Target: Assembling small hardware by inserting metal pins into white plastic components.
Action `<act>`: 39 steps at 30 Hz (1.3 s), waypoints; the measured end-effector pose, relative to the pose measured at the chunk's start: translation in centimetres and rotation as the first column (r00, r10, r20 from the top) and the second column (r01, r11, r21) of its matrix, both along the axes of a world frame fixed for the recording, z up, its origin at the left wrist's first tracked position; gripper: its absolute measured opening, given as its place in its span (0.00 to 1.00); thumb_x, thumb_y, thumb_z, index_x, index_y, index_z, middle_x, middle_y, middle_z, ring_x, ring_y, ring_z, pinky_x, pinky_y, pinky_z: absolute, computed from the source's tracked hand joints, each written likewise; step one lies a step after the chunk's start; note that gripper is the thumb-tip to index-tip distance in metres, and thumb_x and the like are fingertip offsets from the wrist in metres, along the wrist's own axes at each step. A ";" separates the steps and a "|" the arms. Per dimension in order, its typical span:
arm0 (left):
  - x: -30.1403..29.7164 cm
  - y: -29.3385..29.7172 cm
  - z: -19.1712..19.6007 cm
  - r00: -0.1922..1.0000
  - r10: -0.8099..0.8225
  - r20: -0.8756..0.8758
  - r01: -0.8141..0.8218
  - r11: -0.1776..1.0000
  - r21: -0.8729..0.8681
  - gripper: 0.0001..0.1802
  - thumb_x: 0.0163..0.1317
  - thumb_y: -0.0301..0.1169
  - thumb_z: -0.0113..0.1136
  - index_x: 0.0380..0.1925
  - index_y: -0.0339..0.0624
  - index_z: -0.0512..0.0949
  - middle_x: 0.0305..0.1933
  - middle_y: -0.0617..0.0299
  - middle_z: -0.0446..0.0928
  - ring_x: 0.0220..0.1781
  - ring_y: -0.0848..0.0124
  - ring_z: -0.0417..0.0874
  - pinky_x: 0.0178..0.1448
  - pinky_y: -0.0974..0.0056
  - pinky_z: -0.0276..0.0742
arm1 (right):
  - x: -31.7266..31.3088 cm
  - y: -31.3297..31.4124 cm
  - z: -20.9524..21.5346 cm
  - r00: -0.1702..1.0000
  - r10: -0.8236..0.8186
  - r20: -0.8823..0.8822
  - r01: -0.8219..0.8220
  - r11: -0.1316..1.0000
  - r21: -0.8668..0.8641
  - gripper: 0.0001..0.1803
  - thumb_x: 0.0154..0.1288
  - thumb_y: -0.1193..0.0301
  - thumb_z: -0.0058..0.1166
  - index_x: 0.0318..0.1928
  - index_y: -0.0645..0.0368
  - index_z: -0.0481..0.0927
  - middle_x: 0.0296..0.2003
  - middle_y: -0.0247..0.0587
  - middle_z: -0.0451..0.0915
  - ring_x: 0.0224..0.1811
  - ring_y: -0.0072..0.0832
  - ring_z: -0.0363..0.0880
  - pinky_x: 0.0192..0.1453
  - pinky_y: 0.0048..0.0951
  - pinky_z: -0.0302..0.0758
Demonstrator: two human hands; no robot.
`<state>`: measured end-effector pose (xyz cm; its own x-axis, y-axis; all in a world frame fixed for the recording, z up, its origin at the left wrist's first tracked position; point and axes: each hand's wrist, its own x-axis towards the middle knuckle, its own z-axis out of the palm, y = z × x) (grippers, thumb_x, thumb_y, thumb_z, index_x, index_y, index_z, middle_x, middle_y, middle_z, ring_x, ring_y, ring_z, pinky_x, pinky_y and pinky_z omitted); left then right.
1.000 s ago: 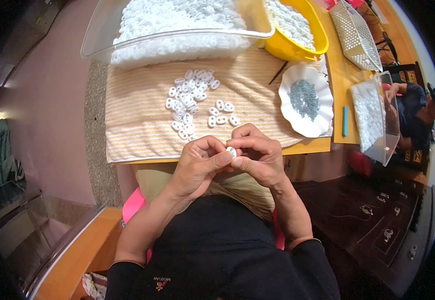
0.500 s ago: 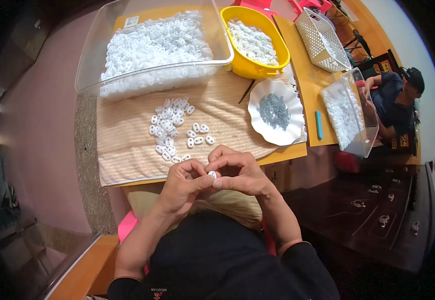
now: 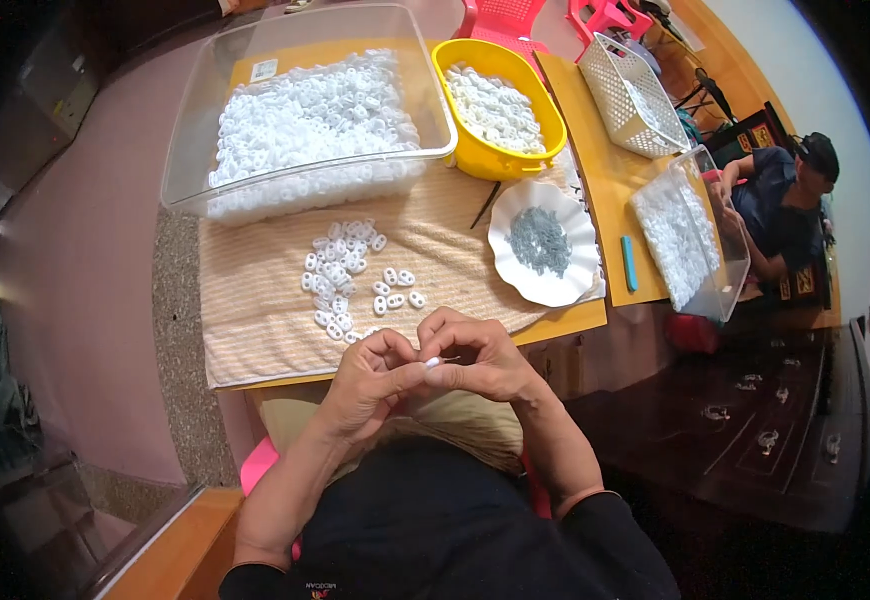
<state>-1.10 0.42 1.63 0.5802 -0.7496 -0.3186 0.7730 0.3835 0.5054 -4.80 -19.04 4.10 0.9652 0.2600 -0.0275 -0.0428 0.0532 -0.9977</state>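
Observation:
My left hand point(image 3: 367, 385) and my right hand point(image 3: 482, 368) meet in front of my body, just off the table's near edge. Between their fingertips is a small white oval plastic piece point(image 3: 432, 362), pinched by both. A thin light sliver sticks out beside my right fingers, too small to name. Beyond my hands, on a striped towel point(image 3: 255, 330), lies a heap of white two-hole oval pieces point(image 3: 340, 260). Several more such pieces point(image 3: 390, 302) lie apart to its right. A scalloped white dish point(image 3: 577, 268) holds many small grey slivers point(image 3: 541, 240).
A big clear bin point(image 3: 180, 180) full of white pieces stands far left, beside a yellow tub point(image 3: 553, 125). A thin black tool point(image 3: 486, 204) and a teal tool point(image 3: 630, 264) lie on the table. To the right, a person point(image 3: 780, 195) sits by another clear bin point(image 3: 730, 265).
The view has shifted, so the table appears slightly lower. The white piece has turned between my fingertips and looks narrower now; the thin sliver now shows beside it. Both hands keep their pinch.

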 end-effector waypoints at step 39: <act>3.1 2.4 -0.8 0.709 0.677 0.196 -0.704 0.696 0.142 0.06 0.62 0.26 0.60 0.36 0.40 0.73 0.36 0.59 0.79 0.31 0.78 0.77 0.37 0.72 0.78 | 4.5 2.3 -1.8 0.916 0.149 0.372 0.228 0.568 -0.791 0.10 0.53 0.71 0.62 0.38 0.53 0.82 0.32 0.38 0.79 0.31 0.38 0.80 0.34 0.35 0.76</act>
<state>2.02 2.87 0.82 0.9519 -0.0523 -0.3020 0.2578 0.6697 0.6964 -0.26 -16.72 2.33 0.9527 0.2697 0.1400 0.3016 -0.7835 -0.5433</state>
